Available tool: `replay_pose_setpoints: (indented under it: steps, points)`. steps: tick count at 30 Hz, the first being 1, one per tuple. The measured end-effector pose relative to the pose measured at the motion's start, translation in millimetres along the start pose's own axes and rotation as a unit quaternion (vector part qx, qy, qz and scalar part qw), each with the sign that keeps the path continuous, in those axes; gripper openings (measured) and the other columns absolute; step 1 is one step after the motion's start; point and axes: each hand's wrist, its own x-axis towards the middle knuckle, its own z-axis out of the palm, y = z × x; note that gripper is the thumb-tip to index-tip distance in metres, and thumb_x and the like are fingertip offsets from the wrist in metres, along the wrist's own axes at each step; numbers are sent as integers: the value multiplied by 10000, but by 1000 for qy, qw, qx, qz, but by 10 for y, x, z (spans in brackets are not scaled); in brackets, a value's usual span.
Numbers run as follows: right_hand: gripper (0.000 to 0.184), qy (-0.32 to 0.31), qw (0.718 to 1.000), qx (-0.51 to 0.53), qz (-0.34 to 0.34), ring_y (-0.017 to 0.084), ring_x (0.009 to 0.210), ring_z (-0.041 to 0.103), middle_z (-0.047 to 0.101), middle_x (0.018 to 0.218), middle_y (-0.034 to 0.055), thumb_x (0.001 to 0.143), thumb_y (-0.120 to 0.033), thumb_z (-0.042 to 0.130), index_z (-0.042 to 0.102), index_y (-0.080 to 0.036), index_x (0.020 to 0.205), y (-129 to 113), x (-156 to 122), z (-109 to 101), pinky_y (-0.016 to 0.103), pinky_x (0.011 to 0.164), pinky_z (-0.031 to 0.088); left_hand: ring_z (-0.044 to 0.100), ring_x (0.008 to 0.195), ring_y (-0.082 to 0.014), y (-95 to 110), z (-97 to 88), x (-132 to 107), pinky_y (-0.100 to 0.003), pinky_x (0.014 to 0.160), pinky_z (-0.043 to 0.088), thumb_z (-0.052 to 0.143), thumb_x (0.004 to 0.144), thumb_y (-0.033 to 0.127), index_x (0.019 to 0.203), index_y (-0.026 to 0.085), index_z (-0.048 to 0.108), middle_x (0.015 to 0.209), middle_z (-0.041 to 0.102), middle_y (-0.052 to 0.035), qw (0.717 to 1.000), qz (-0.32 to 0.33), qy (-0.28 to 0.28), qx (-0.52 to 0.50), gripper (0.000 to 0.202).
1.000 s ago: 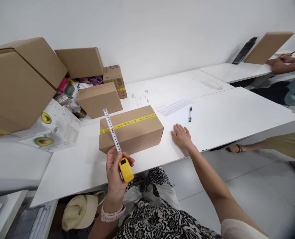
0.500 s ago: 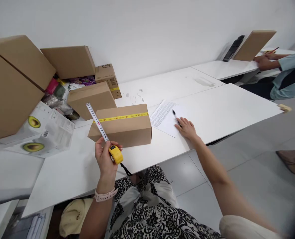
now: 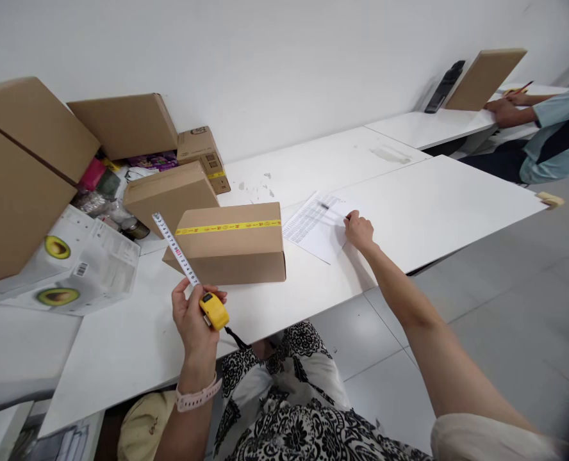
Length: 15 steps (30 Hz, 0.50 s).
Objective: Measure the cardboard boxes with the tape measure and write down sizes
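My left hand (image 3: 194,318) is closed around a yellow tape measure (image 3: 214,311). Its extended blade (image 3: 175,248) slants up and left, passing in front of the left end of a taped cardboard box (image 3: 231,246). My right hand (image 3: 360,230) has its fingers pinched together at the right side of a printed sheet of paper (image 3: 308,229). Held in those fingers is a black-and-white pen (image 3: 324,206), pointing left over the sheet and smeared by motion. A black strap (image 3: 236,337) hangs from the tape measure.
More cardboard boxes (image 3: 123,127), packed goods and a white carton with avocado pictures (image 3: 77,262) crowd the left. The white table (image 3: 438,205) extends right. A co-worker's hands (image 3: 503,110), a dark bottle (image 3: 445,86) and an upright box (image 3: 486,80) are at far right.
My right hand, which lay spread over the pen, has drawn its fingers together and picked the pen up. The left hand and tape measure shifted slightly left and down in view.
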Motion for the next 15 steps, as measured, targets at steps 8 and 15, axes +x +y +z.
replay_pose_setpoints:
  steps: [8, 15]
  points:
    - [260, -60, 982, 177, -35, 261, 1084, 631, 692, 1225, 145, 1032, -345, 275, 462, -209, 1152, -1110, 529, 503, 378, 908, 464, 652, 478, -167, 1, -14, -443, -249, 479, 530, 763, 746, 281, 1059, 237, 514, 625, 689, 49, 998, 5, -65, 12, 402]
    - [328, -101, 979, 164, -63, 321, 1103, 634, 698, 1195, 144, 1016, -499, 311, 481, -236, 1114, -860, -33, 567, 446, 959, 445, 670, 482, -143, 139, 120, -401, -253, 475, 526, 739, 840, 341, 1039, 240, 492, 1041, 778, -72, 982, 143, -119, 27, 333]
